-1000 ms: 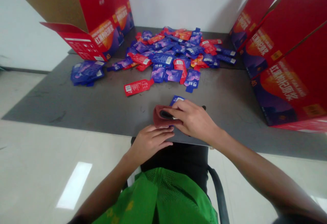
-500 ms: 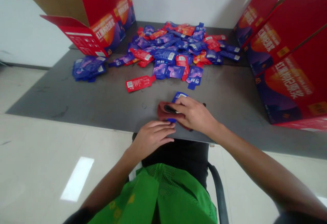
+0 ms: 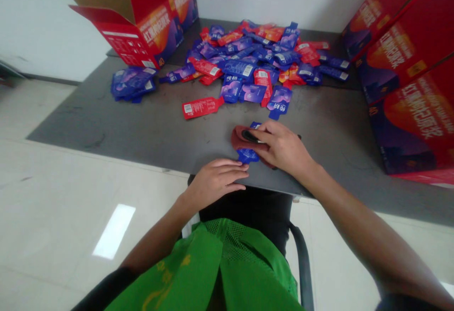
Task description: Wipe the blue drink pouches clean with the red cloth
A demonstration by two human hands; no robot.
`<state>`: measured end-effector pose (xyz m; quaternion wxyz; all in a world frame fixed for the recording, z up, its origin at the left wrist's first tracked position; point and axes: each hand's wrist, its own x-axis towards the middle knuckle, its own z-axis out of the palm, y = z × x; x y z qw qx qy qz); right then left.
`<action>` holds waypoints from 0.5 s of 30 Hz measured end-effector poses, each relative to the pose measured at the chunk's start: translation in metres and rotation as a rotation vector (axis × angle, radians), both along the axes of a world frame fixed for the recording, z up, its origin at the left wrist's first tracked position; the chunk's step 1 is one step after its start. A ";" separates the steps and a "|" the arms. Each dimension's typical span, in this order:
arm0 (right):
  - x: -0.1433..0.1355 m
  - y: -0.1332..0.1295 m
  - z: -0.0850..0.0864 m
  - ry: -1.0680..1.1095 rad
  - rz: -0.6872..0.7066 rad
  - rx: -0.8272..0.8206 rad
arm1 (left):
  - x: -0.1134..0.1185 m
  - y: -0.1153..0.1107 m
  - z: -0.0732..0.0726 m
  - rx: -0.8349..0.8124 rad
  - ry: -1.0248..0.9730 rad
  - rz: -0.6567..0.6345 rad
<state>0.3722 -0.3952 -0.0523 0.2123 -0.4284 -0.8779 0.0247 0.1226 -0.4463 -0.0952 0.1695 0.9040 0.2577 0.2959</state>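
Note:
A blue sachet (image 3: 248, 155) lies near the table's front edge, its narrow end toward me. My left hand (image 3: 217, 181) is flat at the edge, fingers stretched out, with fingertips touching the sachet's narrow end. My right hand (image 3: 283, 145) grips a reddish-brown cloth (image 3: 238, 137) and presses it across the middle of the sachet. A black piece (image 3: 249, 135) shows in the fold of the cloth under my fingers; its kind cannot be made out. The sachet's far end peeks out beyond the cloth.
A heap of blue and red sachets (image 3: 248, 67) lies at the back of the grey table (image 3: 159, 131). One red sachet (image 3: 202, 107) lies nearer. A small blue stack (image 3: 133, 84) sits left. Red cartons stand at the left (image 3: 152, 27) and right (image 3: 418, 112).
The cloth in my right hand has slid slightly away from me along the sachet, uncovering more of its near end. My left hand stays at that end. The whole view has shifted slightly.

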 end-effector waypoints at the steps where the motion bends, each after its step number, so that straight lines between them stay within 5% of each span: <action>1: 0.005 0.007 0.001 0.001 -0.044 0.031 | 0.000 0.000 0.000 0.004 -0.009 -0.003; 4: 0.010 0.012 0.014 0.030 -0.119 0.105 | 0.001 0.000 0.000 0.008 -0.022 0.001; 7: -0.002 -0.010 0.024 0.028 -0.034 0.060 | 0.000 0.000 0.001 0.005 -0.024 0.004; 10: -0.011 -0.023 0.015 -0.044 0.066 -0.046 | 0.000 0.000 0.001 0.011 -0.001 0.008; 15: 0.006 0.014 0.006 -0.036 -0.095 0.030 | 0.000 0.000 0.000 0.007 -0.006 0.006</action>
